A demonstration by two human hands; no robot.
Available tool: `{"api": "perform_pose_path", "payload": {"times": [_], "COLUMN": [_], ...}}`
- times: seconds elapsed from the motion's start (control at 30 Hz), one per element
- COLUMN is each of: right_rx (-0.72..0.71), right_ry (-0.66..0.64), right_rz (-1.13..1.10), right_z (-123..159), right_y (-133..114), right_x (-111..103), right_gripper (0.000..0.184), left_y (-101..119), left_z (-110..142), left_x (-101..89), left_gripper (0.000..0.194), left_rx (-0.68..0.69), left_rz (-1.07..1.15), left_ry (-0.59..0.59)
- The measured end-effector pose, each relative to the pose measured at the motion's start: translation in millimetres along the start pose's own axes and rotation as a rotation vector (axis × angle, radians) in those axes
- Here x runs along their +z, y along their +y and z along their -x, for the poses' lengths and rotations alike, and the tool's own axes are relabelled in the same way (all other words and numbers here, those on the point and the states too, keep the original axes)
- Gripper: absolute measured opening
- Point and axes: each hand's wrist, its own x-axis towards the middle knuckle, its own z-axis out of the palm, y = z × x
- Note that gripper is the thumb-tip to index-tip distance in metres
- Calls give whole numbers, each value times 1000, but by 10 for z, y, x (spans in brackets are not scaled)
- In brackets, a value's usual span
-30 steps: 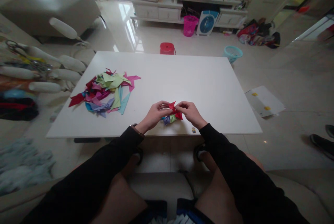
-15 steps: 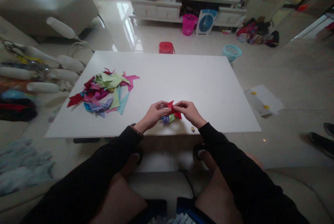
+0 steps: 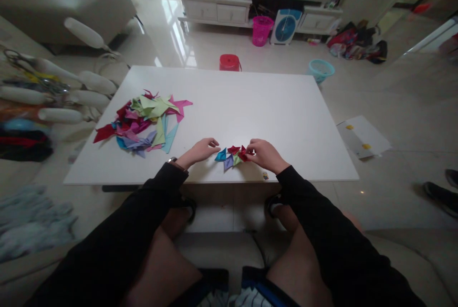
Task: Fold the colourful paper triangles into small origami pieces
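Small folded paper pieces form an arc near the front edge of the white table (image 3: pixel 286 121). The arc has a blue piece (image 3: pixel 221 155), a purple piece (image 3: pixel 228 163), a light green piece (image 3: pixel 236 159) and a red piece (image 3: pixel 234 150) at the back. At its right end, my right hand (image 3: pixel 265 154) pinches another red folded paper (image 3: pixel 243 154), which the fingers partly cover. My left hand (image 3: pixel 201 151) hovers just left of the blue piece, holding nothing, with thumb and fingers slightly apart.
A heap of colourful folded papers (image 3: pixel 157 109) lies on the table's left side. A small cartoon sticker (image 3: pixel 265 176) is near the front edge. Beyond the table stand a red stool (image 3: pixel 229 62) and a light blue basket (image 3: pixel 321 70).
My left hand has let go and drawn back to the left. The red piece both hands held up now lies on the table in the arc. My right hand has shifted slightly right.
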Motion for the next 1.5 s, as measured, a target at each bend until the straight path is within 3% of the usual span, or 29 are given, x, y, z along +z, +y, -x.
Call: {"api": "perform_pose_path", "payload": {"times": [0.13,0.33,0.77,1.0,1.23,1.37,1.5], "right_rx": [-87,-93,19,-5,25,34,32], "right_ry": [-216,-319,-297,-267,-174,-166,-161], "right_rz": [125,213,363,351,269,233,235], "right_z": [14,3,-26,-13,0,4,17], "right_y": [-72,-126,-110,-86,-74,-68,-54], "right_x": [172,307,344,283,196,189,185], "right_gripper": [21,19,31,19,13,11,11], "left_y": [-8,13,16,5,-57,-201,-402], "left_z": [25,15,37,33,-20,-98,-118], "left_x": [153,290,307,245,3,-295,-634], "left_gripper": [38,37,47,45,38,31,40], "left_rx": [-99,-122,-10,-5,-27,-82,-210], "left_rz": [14,30,56,36,-39,-168,-241], "left_ry": [-148,-227,-204,-199,-83,131,315]}}
